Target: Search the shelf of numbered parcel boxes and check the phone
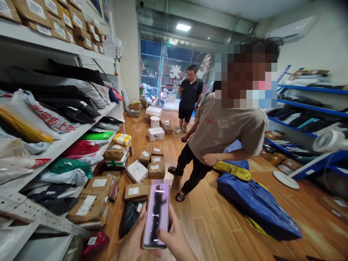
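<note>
Both my hands hold a smartphone [154, 224] upright at the lower middle of the view. Its lit screen shows a purple page with a grid of small dots like an unlock pattern. My left hand [136, 233] wraps round the phone's left side, with its fingers mostly hidden behind. My right hand [174, 235] grips the right edge, and its thumb lies over the lower part of the screen. Beyond the phone on the floor are a brown cardboard box [135, 190] and a black plastic parcel [129, 217].
A white shelf [106, 112] full of bagged parcels runs along the left. One person [225, 130] stands close ahead on the right; another [191, 92] stands farther back with a phone. Blue sacks [252, 203] lie right of centre, near a white fan [288, 179] and blue shelving [312, 88].
</note>
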{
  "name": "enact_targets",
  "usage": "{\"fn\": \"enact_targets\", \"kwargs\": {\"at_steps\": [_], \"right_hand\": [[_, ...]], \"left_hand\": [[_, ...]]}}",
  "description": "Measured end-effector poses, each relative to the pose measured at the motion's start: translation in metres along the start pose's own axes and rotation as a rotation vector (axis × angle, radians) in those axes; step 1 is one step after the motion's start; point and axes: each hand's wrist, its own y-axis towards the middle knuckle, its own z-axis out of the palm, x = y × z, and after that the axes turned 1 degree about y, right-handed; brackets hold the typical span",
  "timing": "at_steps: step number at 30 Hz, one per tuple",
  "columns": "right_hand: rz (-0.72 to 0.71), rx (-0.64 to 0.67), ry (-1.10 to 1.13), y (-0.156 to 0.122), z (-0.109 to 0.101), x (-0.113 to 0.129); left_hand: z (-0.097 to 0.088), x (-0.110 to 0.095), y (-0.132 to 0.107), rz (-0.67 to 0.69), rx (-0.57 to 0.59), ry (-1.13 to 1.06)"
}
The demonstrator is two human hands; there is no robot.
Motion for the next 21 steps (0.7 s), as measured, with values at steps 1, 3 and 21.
{"fn": "enact_targets", "kwargs": {"at_steps": [1, 3, 21], "right_hand": [[0.009, 0.010, 0.018, -0.001, 0.001, 0.002], [0.050, -0.022, 0.027, 0.001, 0.001, 0.005], [-0.066, -0.280, -0.070, 0.025, 0.006, 0.024]], "left_hand": [[-0.001, 0.000, 0.000, 0.013, 0.000, -0.012], [-0.005, 0.000, 0.001, 0.010, 0.018, -0.010], [-0.015, 0.007, 0.000, -0.120, 0.164, 0.094]]}}
